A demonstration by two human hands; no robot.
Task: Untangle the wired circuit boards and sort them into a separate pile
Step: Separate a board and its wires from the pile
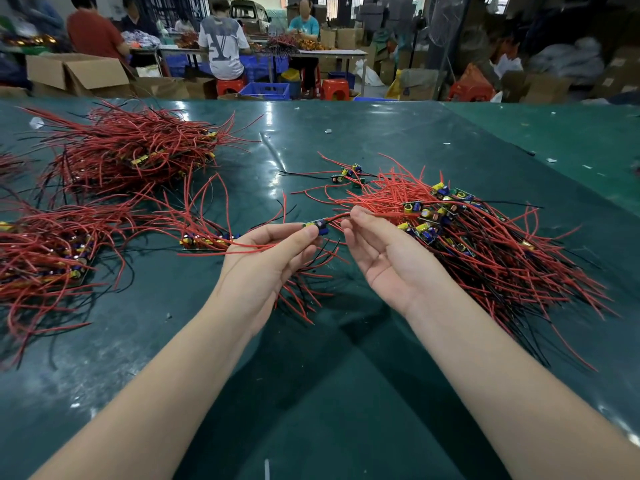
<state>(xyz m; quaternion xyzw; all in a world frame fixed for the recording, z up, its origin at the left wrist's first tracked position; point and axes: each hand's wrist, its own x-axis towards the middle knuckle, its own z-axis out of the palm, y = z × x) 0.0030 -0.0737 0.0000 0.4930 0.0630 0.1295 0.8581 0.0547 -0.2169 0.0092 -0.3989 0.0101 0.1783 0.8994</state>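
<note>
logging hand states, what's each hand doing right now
Left hand: pinches a small circuit board.
Right hand: pinches that board's red wire.

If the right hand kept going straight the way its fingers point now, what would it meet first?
The right hand points up and left, its fingertips pinching a red wire beside the small circuit board held by the left hand. It would probably meet that board first, though depth is unclear.
</note>
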